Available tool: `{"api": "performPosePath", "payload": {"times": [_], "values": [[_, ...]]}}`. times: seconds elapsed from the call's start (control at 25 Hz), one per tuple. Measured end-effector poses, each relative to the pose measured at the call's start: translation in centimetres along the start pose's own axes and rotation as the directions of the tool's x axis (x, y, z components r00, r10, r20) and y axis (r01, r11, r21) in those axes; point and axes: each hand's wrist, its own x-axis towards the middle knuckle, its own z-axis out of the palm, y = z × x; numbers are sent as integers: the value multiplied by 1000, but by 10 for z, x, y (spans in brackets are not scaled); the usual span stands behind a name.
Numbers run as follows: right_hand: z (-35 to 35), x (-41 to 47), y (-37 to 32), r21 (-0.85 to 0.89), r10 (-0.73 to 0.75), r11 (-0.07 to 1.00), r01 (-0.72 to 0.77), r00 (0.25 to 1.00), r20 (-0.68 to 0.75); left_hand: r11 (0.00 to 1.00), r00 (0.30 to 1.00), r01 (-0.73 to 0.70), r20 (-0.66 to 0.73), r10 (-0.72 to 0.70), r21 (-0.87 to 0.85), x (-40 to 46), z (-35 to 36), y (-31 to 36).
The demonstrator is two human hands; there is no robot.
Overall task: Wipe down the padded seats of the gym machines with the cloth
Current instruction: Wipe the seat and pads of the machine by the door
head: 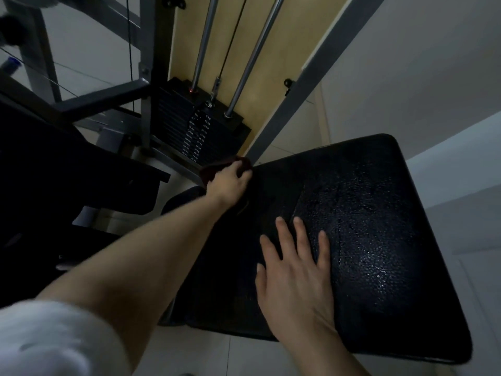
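Wiping at the far corner of the big black bumpy padded seat (366,240), the left hand (227,183) has its fingers curled round a small dark red cloth (214,169). The cloth sits right at the seat's far left edge, close to the grey metal post (306,82) — part of it seems to hang past the edge. The right hand (292,272) lies flat on the seat with its fingers straight and spread, holding nothing, just pressing down.

What could go wrong? The cloth is at the very edge, so one more push that way could make it slip off the pad and drop to the pale floor (206,356). The left hand is also close to the post and the black stack of weight plates (195,128), so a quick swipe could bump the knuckles on metal. The seat looks shiny and maybe wet on the right side, so the flat hand might slide if the person leans on it hard.

Counting things — one cloth, two hands, one padded seat being wiped, one weight stack, and two shiny silver rods (206,42) going down into it. A second dark pad (67,158) shows on the left, too dim to tell much.
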Motion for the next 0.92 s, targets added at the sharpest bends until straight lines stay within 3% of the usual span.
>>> {"api": "performPosePath", "payload": {"times": [0.08, 0.2, 0.28, 0.36, 0.44, 0.52, 0.68, 0.8, 0.92], "values": [[0, 1, -1, -11, -5, 1000, 5, 1000, -20, 998, 998, 60, -17, -60, -12, 17, 3, 6], [2, 1, -1, -5, -7, 1000, 6, 999, -36, 1000, 986, -15, -165, 15, -1, -40, 14, -6], [3, 1, -2, -2, -8, 1000, 8, 998, -70, 997, 989, -76, -129, 77, 12, -114, 21, -18], [4, 1, -2, 6, -5, 1000, 5, 996, -84, 968, 985, -172, 9, 173, 183, -169, 18, -15], [7, 2, -1, 0, 9, 1000, -9, 995, -98, 899, 962, -273, 70, 266, 342, -141, 13, -2], [7, 2, -2, -11, 15, 1000, -16, 994, -107, 908, 974, -220, 29, 225, 356, -76, 13, 23], [8, 4, -4, -23, 14, 1000, -16, 995, -97, 983, 1000, -27, 7, 27, 182, 7, 7, 25], [7, 1, -5, -21, 9, 1000, -11, 996, -94, 980, 995, 46, -92, -28, 195, -28, 13, -11], [7, 2, -6, -18, -1, 1000, 0, 997, -80, 994, 993, 2, -119, 11, 107, -101, 16, -55]]}}
